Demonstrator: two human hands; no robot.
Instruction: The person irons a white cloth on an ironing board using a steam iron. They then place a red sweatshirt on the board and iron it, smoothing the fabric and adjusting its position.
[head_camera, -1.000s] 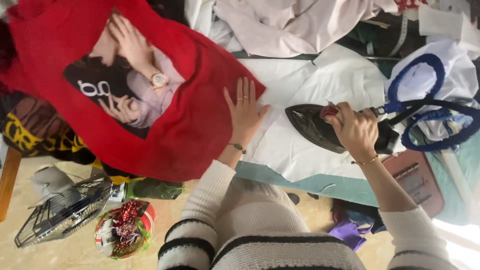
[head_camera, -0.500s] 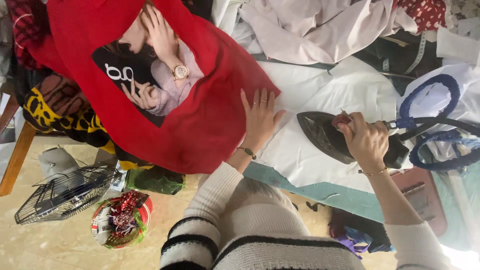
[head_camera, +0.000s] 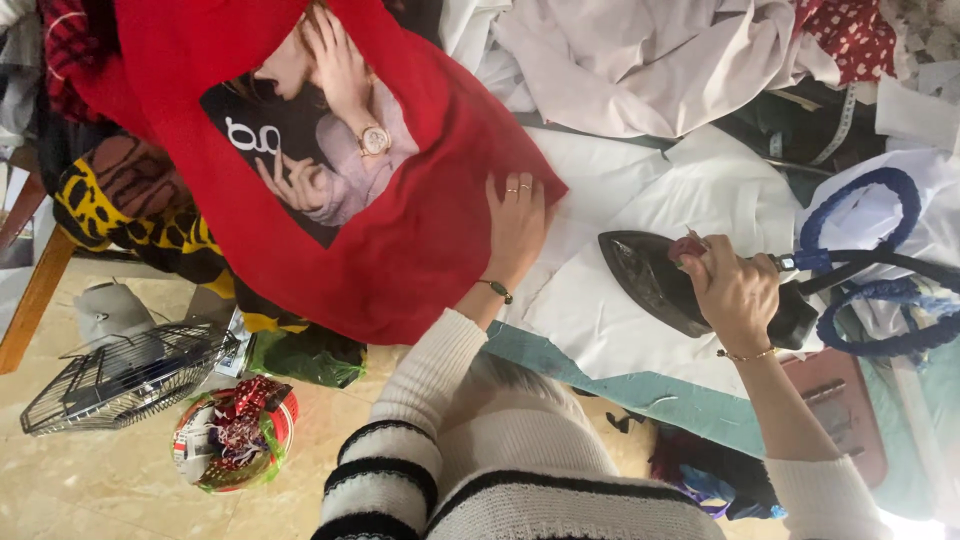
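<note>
A red garment (head_camera: 400, 250) with a large photo print lies spread over the left end of a white-covered ironing board (head_camera: 640, 320). My left hand (head_camera: 515, 225) rests flat with fingers apart on the garment's right edge. My right hand (head_camera: 735, 290) grips the handle of a dark iron (head_camera: 650, 275), which sits on the white cover with its tip pointing left toward the garment. A blue cord (head_camera: 870, 300) loops away from the iron at the right.
A pile of white and pink clothes (head_camera: 650, 60) lies at the back of the board. On the tiled floor at the left stand a wire fan guard (head_camera: 125, 375) and a small basket of red ribbon (head_camera: 235, 435). A yellow-black cloth (head_camera: 140, 225) hangs beside the board.
The view has shifted, so everything sits further right. My right hand and the iron stay near the same spot on the board. My left hand stays pressed on the garment.
</note>
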